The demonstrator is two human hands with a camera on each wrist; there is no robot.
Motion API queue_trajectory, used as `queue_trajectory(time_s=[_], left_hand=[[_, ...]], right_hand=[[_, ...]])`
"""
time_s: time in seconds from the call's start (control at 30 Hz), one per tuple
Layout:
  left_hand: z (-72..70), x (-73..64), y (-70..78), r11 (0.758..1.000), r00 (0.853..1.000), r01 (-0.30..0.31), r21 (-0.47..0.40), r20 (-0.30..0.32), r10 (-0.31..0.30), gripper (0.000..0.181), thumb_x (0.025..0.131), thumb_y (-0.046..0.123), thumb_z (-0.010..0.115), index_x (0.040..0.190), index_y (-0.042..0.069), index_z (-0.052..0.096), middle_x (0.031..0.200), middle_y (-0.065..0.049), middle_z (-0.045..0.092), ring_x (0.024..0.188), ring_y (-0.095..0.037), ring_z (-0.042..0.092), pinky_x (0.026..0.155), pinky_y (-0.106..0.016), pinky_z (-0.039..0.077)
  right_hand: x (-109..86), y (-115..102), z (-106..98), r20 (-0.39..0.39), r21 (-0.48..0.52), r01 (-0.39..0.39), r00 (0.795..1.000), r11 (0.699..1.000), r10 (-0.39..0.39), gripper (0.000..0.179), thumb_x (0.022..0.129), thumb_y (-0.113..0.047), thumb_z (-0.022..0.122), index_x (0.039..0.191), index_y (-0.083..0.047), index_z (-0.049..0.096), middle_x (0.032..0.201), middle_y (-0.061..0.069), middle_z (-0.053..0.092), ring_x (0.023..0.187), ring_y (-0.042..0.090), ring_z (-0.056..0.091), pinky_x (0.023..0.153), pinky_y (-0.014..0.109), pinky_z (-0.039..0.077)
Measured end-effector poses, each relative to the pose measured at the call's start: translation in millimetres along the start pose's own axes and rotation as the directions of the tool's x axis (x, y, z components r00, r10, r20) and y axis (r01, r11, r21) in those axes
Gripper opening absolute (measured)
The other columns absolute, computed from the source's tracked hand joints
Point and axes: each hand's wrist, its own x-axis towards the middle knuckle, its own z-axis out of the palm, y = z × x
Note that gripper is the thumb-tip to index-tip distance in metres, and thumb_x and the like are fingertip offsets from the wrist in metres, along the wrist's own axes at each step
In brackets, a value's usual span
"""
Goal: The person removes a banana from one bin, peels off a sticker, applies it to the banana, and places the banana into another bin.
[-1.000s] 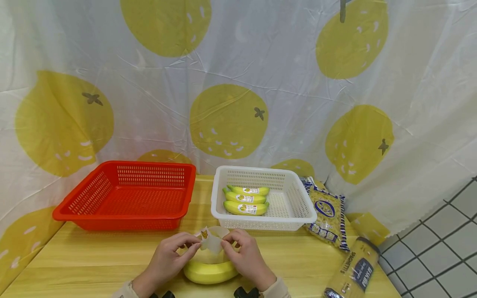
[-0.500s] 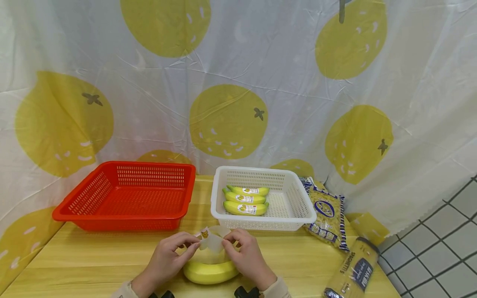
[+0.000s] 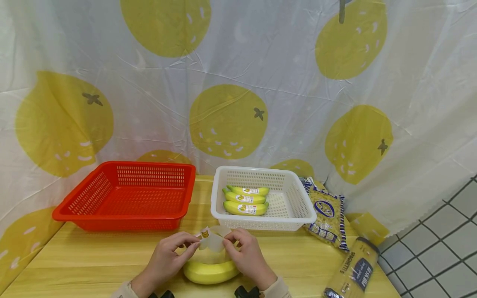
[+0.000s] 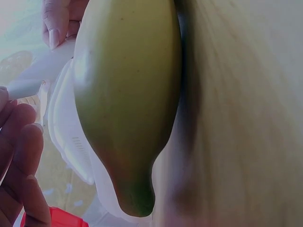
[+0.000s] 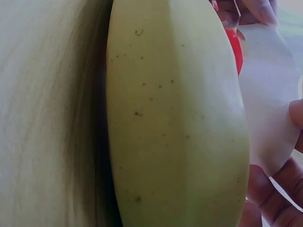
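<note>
Between my two hands is a thin, whitish label sticker [image 3: 213, 242] with a small banana picture near its left end. My left hand [image 3: 172, 253] pinches that end between thumb and forefinger. On the other side my right hand [image 3: 246, 255] pinches the right end the same way. Just in front of the sticker lies a loose yellow banana [image 3: 210, 273] on the table. Both wrist views show this banana up close, its greenish tip [image 4: 139, 201] in the left one. White sheet [image 5: 270, 85] stretches between the fingers in the right wrist view.
A red basket [image 3: 123, 216] stands at the back left. Beside it, a white basket [image 3: 261, 224] holds 3 bananas [image 3: 246, 208] bearing labels. To the right lie a pasta bag [image 3: 328, 215] and a spaghetti pack [image 3: 352, 271]. A lemon-print curtain [image 3: 290, 124] hangs behind the table.
The right fingers and their end of the sticker have shifted very slightly. Everything else stays in place.
</note>
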Motion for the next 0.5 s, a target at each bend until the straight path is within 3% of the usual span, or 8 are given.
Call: queue_trajectory(time_s=[0.5], left_hand=[[-1.2,0.4,-0.8,1.000,1.000,-0.009,-0.005,-0.009,0.009,0.029,0.084,-0.004,0.081,0.098,0.021,0.075,0.095,0.008,0.075,0.079,-0.002,0.066,0.068,-0.023,0.054]], right_hand=[[0.8,1.7,-0.2,0.000,-0.025,-0.016,1.000,1.000,0.016,0.009,0.099,-0.020,0.070,0.090,-0.020,0.074,0.087,-0.012,0.066,0.081,0.002,0.055,0.068,0.029,0.052]])
